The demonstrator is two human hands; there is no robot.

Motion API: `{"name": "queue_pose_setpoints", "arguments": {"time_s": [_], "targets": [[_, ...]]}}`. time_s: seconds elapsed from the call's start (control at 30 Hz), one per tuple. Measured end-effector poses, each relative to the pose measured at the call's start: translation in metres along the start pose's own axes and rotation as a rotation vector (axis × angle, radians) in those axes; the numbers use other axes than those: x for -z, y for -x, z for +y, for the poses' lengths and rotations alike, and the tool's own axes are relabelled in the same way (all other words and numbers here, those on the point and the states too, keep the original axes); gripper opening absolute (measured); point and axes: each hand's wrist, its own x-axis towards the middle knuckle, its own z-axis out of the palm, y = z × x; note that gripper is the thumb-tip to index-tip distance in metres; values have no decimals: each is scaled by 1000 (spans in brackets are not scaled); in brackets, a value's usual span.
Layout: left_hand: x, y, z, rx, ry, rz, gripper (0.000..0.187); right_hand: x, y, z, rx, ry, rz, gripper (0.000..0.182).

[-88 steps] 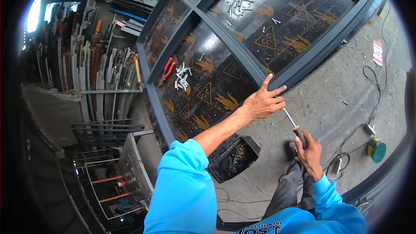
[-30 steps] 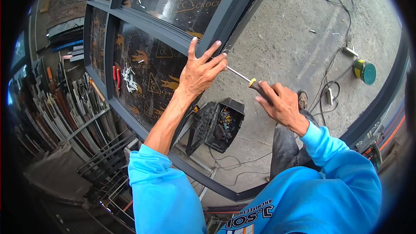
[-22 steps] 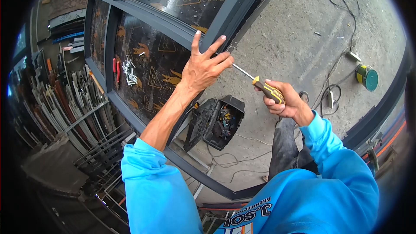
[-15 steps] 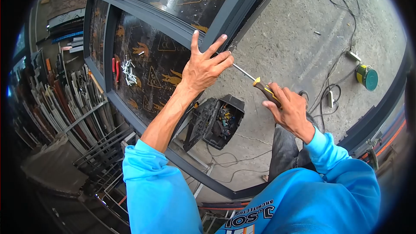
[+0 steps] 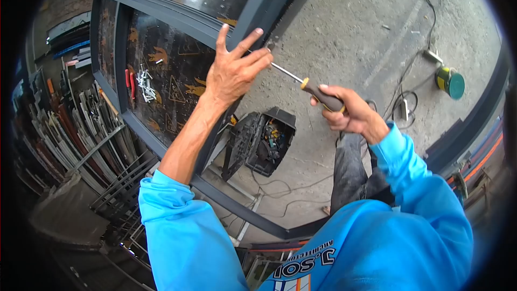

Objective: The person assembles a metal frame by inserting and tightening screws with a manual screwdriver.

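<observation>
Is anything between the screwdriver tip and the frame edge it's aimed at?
Nothing separate shows. The screwdriver shaft runs clear from the right hand to the dark frame, where left hand fingers hide its tip.

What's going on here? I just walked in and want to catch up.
A person in a blue sweatshirt is working a screwdriver into the side of a dark metal frame lying on a patterned board. The right hand grips the handle, and the left hand rests on the frame where the tip meets it. An open toolbox sits on the concrete floor below, and loose screws lie on the board.
</observation>
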Motion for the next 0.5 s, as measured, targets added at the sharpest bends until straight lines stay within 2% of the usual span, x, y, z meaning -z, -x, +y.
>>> {"name": "queue_pose_setpoints", "arguments": {"time_s": [0.03,0.1,0.13,0.17,0.23,0.27,0.3,0.37,0.43,0.47,0.5], "targets": [[0,0,0,-21,-51,-6,14,-1,-2,4,13,52,53,45],[2,-1,1,-2,21,-9,14,-58,9,21,446,803,612,44],[3,0,3,-3,10,-21,13,-45,-6,38,1100,1452,921,42],[2,-2,2,-6,-12,-16,13,-40,-10,44,1090,1426,935,42],[2,-6,1,-14,-35,-6,11,-30,-13,38,851,1386,864,40],[0,-4,0,-10,-32,-1,11,-42,-2,11,246,683,582,41],[-1,-1,1,-4,-27,2,12,-17,-1,0,76,216,205,41],[0,-2,2,-32,-63,-6,14,-20,-6,6,103,410,355,40],[2,-3,3,-18,-47,-28,16,-41,-2,28,806,1306,794,42],[4,-4,4,-19,-51,-26,15,-43,-4,29,1108,1590,953,42],[3,-4,5,-2,-31,-19,14,-43,-8,24,1118,1587,951,42]]}}
